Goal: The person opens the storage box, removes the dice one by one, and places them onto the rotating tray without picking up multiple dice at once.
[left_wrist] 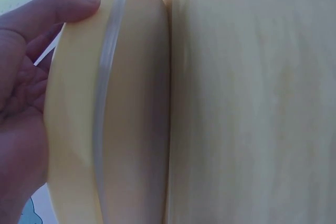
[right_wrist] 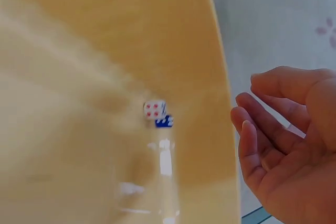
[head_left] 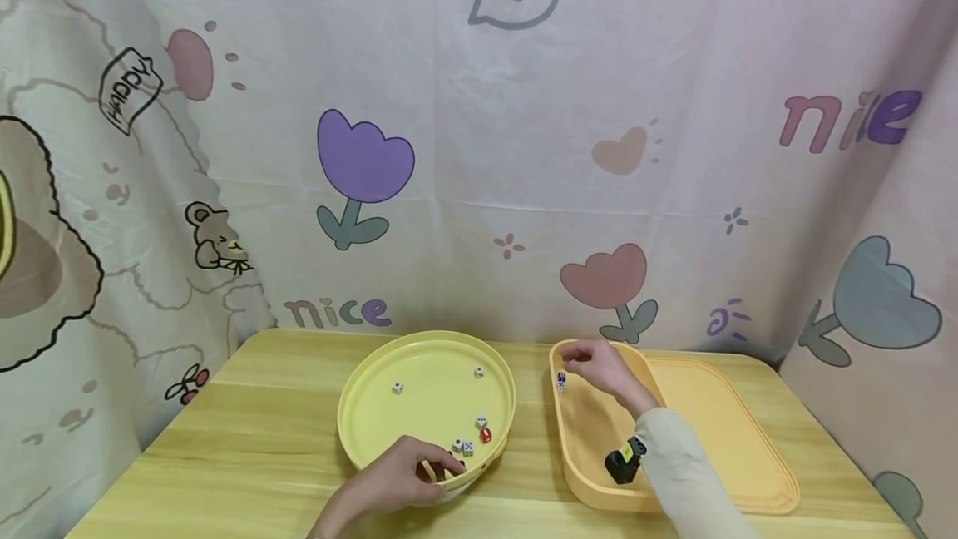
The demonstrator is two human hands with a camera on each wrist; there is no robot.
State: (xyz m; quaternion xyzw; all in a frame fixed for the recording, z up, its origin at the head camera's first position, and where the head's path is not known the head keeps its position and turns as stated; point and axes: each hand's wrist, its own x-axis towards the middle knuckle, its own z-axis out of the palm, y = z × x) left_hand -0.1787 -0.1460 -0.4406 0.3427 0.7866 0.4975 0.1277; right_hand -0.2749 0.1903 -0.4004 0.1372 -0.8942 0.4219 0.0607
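My left hand [head_left: 404,474] lies over the near rim of a round yellow tray [head_left: 348,431], fingers inside. In the left wrist view its thumb [left_wrist: 84,8] rests on the tray's outer wall. Small dark dice [head_left: 461,464] lie by the fingertips, partly hidden. Several white dice [head_left: 397,388] and a red die [head_left: 486,435] are inside the tray. At the far end of an orange bin [head_left: 599,439], my right hand [head_left: 602,366] hovers with loosely bent fingers, holding nothing. A white die with red dots [right_wrist: 154,109] and a blue die [right_wrist: 164,121] lie touching in that bin.
Beside the bin lies a flat orange lid or tray [head_left: 722,431] with a raised rim. All stand on a wood-grain table [head_left: 247,431]. A printed curtain [head_left: 464,148] hangs behind the table and at both sides. A black camera [head_left: 624,462] is strapped at the right wrist.
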